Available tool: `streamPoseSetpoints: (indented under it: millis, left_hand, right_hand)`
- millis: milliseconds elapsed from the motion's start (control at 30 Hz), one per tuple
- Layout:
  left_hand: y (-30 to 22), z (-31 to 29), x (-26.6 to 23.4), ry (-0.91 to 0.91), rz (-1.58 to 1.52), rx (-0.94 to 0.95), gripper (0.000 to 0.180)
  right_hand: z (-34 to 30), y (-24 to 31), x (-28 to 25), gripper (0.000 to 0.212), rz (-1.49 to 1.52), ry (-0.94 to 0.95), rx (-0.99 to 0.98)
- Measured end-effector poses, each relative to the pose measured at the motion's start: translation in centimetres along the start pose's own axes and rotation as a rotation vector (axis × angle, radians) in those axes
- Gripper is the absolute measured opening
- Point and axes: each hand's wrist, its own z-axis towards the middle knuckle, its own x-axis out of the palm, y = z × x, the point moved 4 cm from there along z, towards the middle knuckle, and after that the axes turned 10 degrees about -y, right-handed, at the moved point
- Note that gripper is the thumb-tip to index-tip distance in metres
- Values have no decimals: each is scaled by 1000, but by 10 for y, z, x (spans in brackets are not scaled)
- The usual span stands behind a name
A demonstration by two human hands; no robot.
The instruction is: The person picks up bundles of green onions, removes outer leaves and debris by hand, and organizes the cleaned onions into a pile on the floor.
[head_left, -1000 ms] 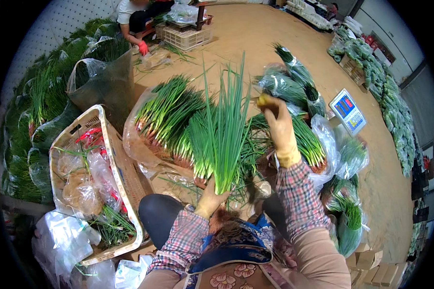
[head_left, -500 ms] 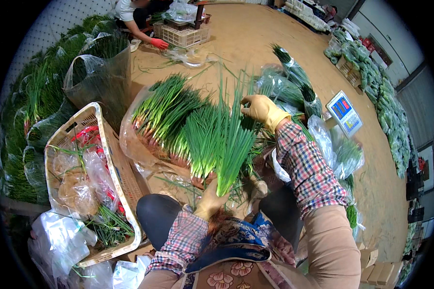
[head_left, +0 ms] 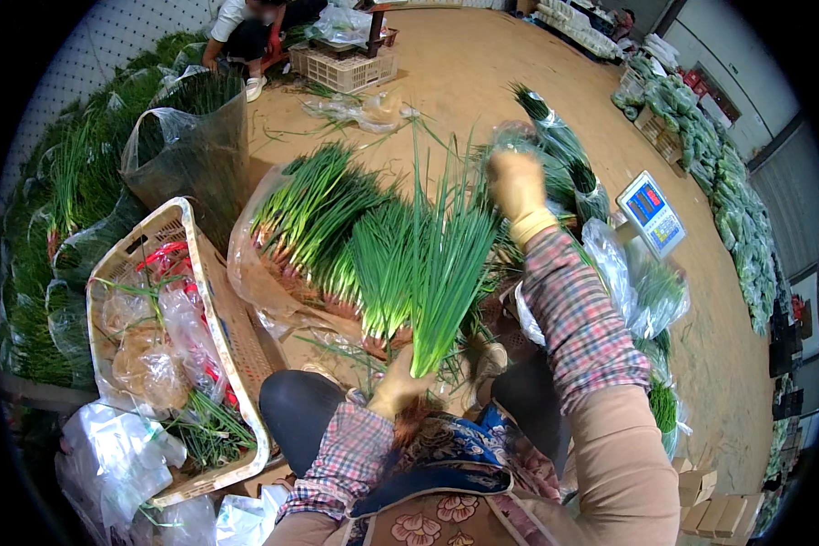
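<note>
My gloved left hand (head_left: 399, 387) is closed round the root end of a bunch of scallions (head_left: 446, 282). Their green leaves fan upward and away from me, and a few thin leaves stick out beyond the rest. Off to the right of the leaf tips is my gloved right hand (head_left: 517, 182), smeared by motion, so its fingers and anything in them cannot be made out. Just left of the held bunch lie more scallions (head_left: 314, 205), heaped on a clear plastic sheet (head_left: 250, 246) with their roots toward me.
A beige plastic crate (head_left: 187, 214) of bags and trimmings stands at my left. Behind it is a clear bag (head_left: 187, 146) of greens. A digital scale (head_left: 651, 214) is at the right, beside bagged bundles (head_left: 560, 136). A co-worker (head_left: 246, 36) crouches at the far left.
My right hand has moved slightly right, away from the leaf tips. The held bunch has spread a little wider. The co-worker has drawn the red-gloved hand back from the floor.
</note>
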Motion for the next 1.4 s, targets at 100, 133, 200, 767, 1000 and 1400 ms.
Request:
streamPoseSetpoints:
  millis: [100, 133, 200, 767, 1000, 1400]
  left_hand:
    - [-5, -2, 0, 32, -99, -4, 57]
    - [-5, -3, -5, 29, -167, 29, 58]
    - [-16, -8, -12, 17, -135, 4, 59]
    - [-43, -14, -10, 43, 123, 93, 50]
    - [-16, -11, -26, 73, -159, -64, 62]
    - [-53, -17, -21, 223, -793, -273, 64]
  right_hand:
    - [22, -65, -44, 25, 428, -359, 348]
    - [25, -67, -60, 26, 447, -329, 452]
    - [14, -67, -89, 28, 423, -232, 544]
    - [39, -1, -23, 36, -26, 552, -212]
    - [69, 0, -58, 22, -50, 233, -62]
    - [-45, -40, -45, 25, 52, 514, -273]
